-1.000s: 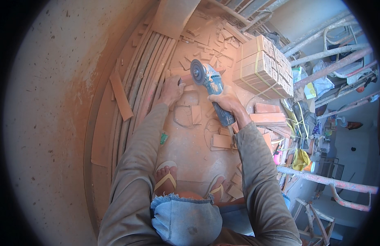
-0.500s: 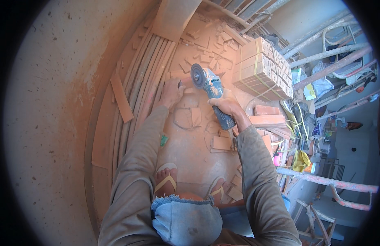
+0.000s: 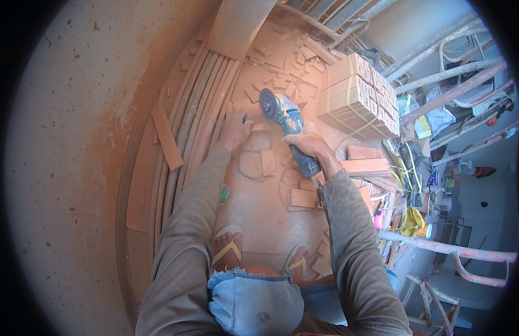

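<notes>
My right hand (image 3: 310, 140) is wrapped around the body of a blue and black angle grinder (image 3: 293, 124). The grinder's round grey disc (image 3: 268, 105) stands on edge at its far end, above a reddish clay tile (image 3: 254, 110). Closed at the tile's left end is my left hand (image 3: 233, 130), its fingers curled. A small dark patch shows between its thumb and fingers; I cannot tell what it is. Whether the disc touches the tile is also unclear. Just nearer than the hands, a small tile piece (image 3: 268, 163) lies on the dusty floor.
Long poles (image 3: 200, 101) lie along the wall at left, with a loose tile strip (image 3: 167, 139) on them. Broken tile pieces (image 3: 279, 73) litter the far floor. A strapped tile stack (image 3: 349, 101) stands at right, with more tiles (image 3: 365, 166) nearer and metal scaffold frames (image 3: 449, 75) beyond.
The grinder and its disc have shifted very slightly to the left. My left hand stays by the tile's end.
</notes>
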{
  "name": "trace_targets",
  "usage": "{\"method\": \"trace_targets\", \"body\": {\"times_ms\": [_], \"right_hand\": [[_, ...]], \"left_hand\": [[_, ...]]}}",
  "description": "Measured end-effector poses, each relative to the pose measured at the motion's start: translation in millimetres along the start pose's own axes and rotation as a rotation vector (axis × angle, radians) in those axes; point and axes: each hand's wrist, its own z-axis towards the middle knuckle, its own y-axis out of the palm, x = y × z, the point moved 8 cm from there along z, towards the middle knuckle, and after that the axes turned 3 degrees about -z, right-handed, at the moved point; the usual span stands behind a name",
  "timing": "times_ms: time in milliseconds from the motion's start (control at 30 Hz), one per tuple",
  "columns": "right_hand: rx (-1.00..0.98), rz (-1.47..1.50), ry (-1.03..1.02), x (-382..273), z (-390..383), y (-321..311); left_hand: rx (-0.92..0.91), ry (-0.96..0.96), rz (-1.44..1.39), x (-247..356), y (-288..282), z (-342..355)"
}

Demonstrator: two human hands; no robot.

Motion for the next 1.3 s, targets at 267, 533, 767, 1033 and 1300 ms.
{"method": "trace_targets", "body": {"times_ms": [267, 533, 767, 1033, 1300], "right_hand": [[0.003, -0.014, -0.002, -3, 0, -3], [0.02, -0.063, 0.002, 4, 1, -1], [0.008, -0.027, -0.057, 5, -1, 1], [-0.074, -0.077, 0.053, -4, -1, -2], [-0.064, -0.086, 0.083, 1, 3, -1]], "left_hand": [[0.006, -0.018, -0.021, 10, -7, -3], [0.01, -0.036, -0.04, 5, -5, -2], [0.001, -0.045, -0.008, 1, -4, 0], [0.002, -0.04, -0.025, -6, 2, 3], [-0.006, -0.057, -0.038, -1, 1, 3]]}}
